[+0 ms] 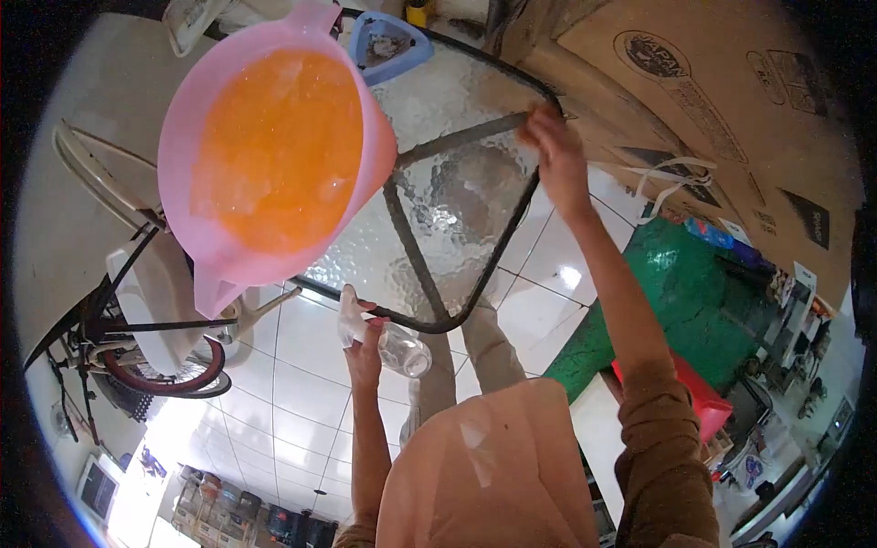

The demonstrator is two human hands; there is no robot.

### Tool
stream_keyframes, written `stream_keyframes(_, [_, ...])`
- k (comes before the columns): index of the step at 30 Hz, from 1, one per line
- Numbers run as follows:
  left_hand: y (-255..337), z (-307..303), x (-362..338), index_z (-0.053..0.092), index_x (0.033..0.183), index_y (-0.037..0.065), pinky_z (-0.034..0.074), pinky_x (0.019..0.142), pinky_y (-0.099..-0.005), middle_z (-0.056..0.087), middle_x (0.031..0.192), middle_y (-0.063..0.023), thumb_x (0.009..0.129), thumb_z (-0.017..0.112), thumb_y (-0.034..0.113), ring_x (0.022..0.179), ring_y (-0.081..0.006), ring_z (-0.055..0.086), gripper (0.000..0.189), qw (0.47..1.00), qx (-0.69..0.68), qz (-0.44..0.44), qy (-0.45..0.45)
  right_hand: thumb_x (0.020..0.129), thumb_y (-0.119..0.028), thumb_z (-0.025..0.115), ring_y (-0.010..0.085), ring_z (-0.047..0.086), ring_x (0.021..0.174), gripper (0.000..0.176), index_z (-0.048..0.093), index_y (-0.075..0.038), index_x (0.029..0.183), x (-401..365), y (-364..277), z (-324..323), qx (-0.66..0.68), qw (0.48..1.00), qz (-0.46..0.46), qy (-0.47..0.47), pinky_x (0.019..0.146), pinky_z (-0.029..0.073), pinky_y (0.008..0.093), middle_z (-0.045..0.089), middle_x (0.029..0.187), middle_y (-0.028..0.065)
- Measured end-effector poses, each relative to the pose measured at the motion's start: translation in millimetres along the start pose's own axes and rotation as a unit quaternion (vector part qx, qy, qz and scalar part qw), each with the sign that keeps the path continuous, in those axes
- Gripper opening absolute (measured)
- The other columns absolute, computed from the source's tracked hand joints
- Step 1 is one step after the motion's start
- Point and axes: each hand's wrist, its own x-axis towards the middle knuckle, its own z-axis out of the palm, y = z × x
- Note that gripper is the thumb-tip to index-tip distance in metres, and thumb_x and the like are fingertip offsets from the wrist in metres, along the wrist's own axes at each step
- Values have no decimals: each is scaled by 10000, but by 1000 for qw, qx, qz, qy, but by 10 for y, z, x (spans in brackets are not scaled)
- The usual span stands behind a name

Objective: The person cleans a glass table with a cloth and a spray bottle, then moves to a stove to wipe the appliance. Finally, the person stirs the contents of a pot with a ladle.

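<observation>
My left hand (366, 352) is wrapped round a clear spray bottle (405, 353) with a white head, beside the near edge of the glass table (402, 247). At the table's far right corner is my right hand (559, 164), its fingers curled and somewhat blurred against the dark rim. Something small and orange-brown shows at the fingertips, too blurred to name. A pink tub (174, 151) of orange liquid stands on the left of the table. Behind it lies a blue triangular ashtray (402, 66) with dark bits inside.
Large cardboard boxes (676, 82) stand close behind the right hand, with a white strap (671, 178) hanging from one. A green covering (630, 292) lies to the right. A bicycle (151, 365) is at the left. White tiles (301, 393) cover the floor.
</observation>
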Motion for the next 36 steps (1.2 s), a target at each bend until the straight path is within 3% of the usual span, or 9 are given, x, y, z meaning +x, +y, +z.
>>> stream_keyframes(4, [-97, -25, -18, 288, 1406, 38, 475, 776, -300, 487, 1051, -81, 810, 584, 106, 861, -183, 554, 669, 1000, -25, -13, 12, 792, -109, 512, 351, 477, 1086, 201, 582, -81, 978, -152, -449, 634, -118, 978, -93, 147, 897, 400, 485, 553, 1062, 174])
stream_keyframes(7, [-127, -67, -26, 285, 1408, 33, 463, 772, -282, 486, 1051, -72, 808, 577, 86, 874, -173, 543, 670, 999, -4, -34, 5, 782, -120, 514, 325, 500, 1042, 182, 580, -67, 944, -742, -1290, 1227, -27, 953, 51, -296, 939, 386, 439, 543, 1067, 158])
stream_keyframes(8, [-63, -23, -19, 282, 1410, 31, 458, 771, -274, 485, 1052, -68, 809, 577, 92, 877, -166, 535, 672, 1000, 0, -15, 1, 796, -132, 517, 298, 519, 935, 125, 570, -69, 890, -1002, -1245, 1179, -134, 931, -336, -56, 862, 411, 408, 566, 927, 122])
stream_keyframes(11, [-12, -9, 2, 280, 1413, 26, 449, 754, -263, 481, 1053, -65, 818, 590, 136, 877, -149, 512, 680, 1000, -5, 3, -4, 802, -139, 512, 274, 524, 893, 110, 563, -71, 871, -477, -1072, 956, 198, 942, -127, -240, 803, 413, 383, 570, 871, 92])
stream_keyframes(17, [-66, -3, -11, 297, 1404, 16, 468, 730, -277, 480, 1053, -69, 826, 618, 222, 875, -150, 507, 693, 999, -30, 24, -7, 794, -64, 461, 351, 506, 1010, 203, 608, -86, 932, 666, -233, 478, -177, 955, -140, 190, 854, 409, 402, 587, 1017, 129])
stream_keyframes(27, [-48, -52, -6, 302, 1407, 53, 476, 747, -285, 488, 1070, -59, 830, 588, 174, 890, -153, 558, 655, 999, 21, -9, -32, 778, -8, 522, 291, 497, 1114, 377, 532, -1, 1155, -1202, -721, 816, 99, 915, -329, -211, 950, 375, 437, 511, 1208, 162])
stream_keyframes(29, [-26, -12, -11, 323, 1393, 19, 439, 721, -246, 519, 1001, -44, 794, 594, 85, 823, -115, 515, 661, 1000, -28, -5, 1, 802, -50, 515, 311, 512, 1079, 292, 565, -43, 1089, -389, -630, 544, 28, 892, -78, -444, 972, 363, 442, 563, 1134, 135])
stream_keyframes(33, [-12, -18, -3, 287, 1407, 13, 453, 740, -253, 506, 1005, -56, 824, 596, 133, 823, -129, 515, 671, 1000, -9, 8, -13, 760, 40, 467, 296, 531, 1054, 176, 615, -33, 822, 541, -216, 506, -144, 961, -155, 177, 897, 400, 403, 625, 984, 126])
stream_keyframes(36, [-50, -24, 4, 264, 1414, 10, 480, 744, -274, 495, 1028, -72, 834, 587, 166, 822, -140, 529, 681, 999, 8, 28, -24, 750, 7, 492, 298, 527, 1061, 208, 621, -60, 899, 869, -494, 755, -124, 968, -78, 205, 924, 385, 402, 598, 1093, 104])
